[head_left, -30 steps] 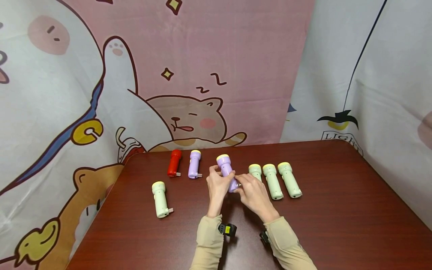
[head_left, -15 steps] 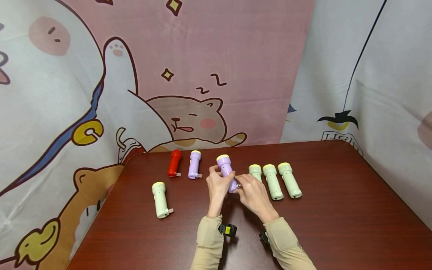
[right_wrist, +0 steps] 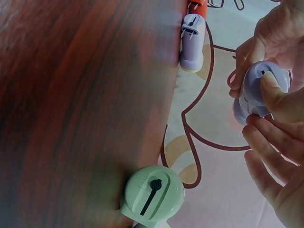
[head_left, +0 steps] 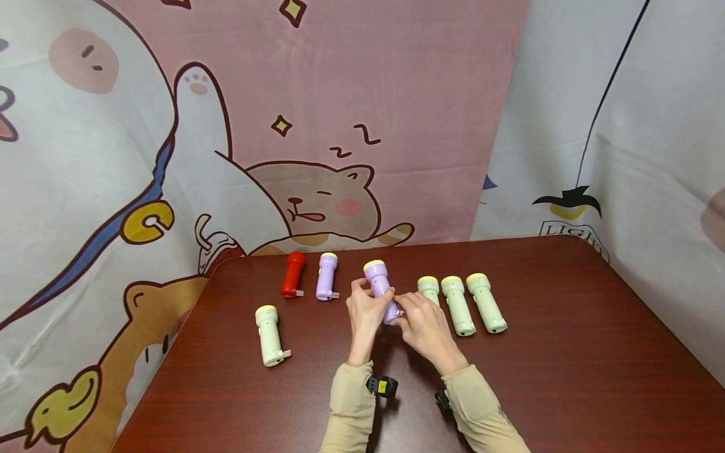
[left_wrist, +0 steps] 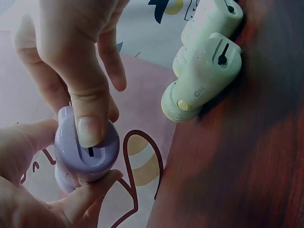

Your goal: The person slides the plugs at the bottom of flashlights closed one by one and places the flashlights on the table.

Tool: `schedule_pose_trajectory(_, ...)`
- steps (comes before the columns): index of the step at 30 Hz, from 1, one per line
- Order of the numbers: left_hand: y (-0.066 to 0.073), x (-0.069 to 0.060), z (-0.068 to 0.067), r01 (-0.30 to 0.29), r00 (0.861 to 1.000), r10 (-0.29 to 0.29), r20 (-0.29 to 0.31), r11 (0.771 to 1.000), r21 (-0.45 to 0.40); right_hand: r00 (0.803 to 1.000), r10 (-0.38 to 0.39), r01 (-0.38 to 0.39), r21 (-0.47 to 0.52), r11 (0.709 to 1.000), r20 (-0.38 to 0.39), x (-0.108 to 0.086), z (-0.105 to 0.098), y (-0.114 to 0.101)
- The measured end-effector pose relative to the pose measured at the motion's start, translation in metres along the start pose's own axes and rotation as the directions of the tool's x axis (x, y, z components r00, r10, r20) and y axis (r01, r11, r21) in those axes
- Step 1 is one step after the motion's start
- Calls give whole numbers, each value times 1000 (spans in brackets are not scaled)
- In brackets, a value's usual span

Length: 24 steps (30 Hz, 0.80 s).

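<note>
A purple flashlight with a pale yellow lens rim is held in the air, its lens end away from me. My left hand grips its barrel between thumb and fingers. At the tail end, my right hand has its thumb on the slotted end cap, with fingers against the side. Small metal prongs show beside the right fingers. To the right lie three pale green flashlights, one partly hidden behind the right hand; no prongs show on the other two.
On the left side of the brown table lie a red flashlight, another purple flashlight and a pale green flashlight; each has prongs sticking out at its tail. A cartoon-printed cloth hangs behind the table.
</note>
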<state>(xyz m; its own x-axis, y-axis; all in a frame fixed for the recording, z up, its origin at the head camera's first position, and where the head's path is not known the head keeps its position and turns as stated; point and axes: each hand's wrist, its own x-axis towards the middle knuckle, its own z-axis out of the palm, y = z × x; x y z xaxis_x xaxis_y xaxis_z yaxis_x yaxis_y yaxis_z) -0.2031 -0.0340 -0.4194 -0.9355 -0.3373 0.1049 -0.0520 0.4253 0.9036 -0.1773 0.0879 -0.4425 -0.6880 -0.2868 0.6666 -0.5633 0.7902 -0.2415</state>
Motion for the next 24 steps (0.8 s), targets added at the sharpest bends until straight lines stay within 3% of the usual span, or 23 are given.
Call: schedule_pose_trajectory(24,1,-1,0,15,1000,-15,11,1000,-18,999,-14,13,-10,1000,-30,0,1,0)
